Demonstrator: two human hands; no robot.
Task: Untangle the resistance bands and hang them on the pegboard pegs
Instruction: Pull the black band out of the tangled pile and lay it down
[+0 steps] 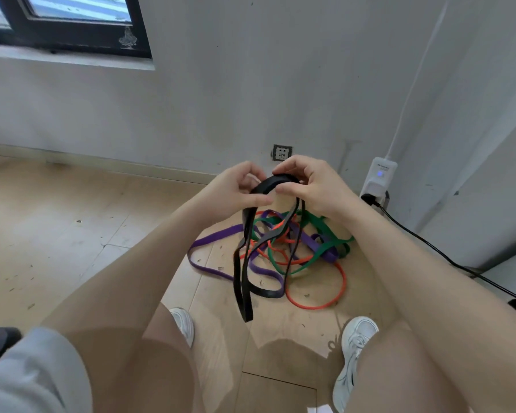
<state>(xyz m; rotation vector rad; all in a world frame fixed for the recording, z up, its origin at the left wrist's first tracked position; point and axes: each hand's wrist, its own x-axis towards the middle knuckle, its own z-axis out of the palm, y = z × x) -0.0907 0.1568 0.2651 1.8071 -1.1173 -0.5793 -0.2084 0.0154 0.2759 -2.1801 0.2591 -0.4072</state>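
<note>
Mid-frame, left hand (236, 189) and right hand (313, 186) are both pinching the black band (276, 183), raising it, likely to free it. Purple band (212, 238), green band (319, 225) and orange band (319, 305) are lying knotted below.

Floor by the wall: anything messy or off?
Yes. Purple, green and orange bands lie knotted together on the floor, which is littered with small debris. Both hands grip a black band.

Even, soft daylight from the window (72, 13) upper left; faint shadows on the floor (57, 219) beneath the legs; wide-angle bending at edges; slight overall softness
</note>
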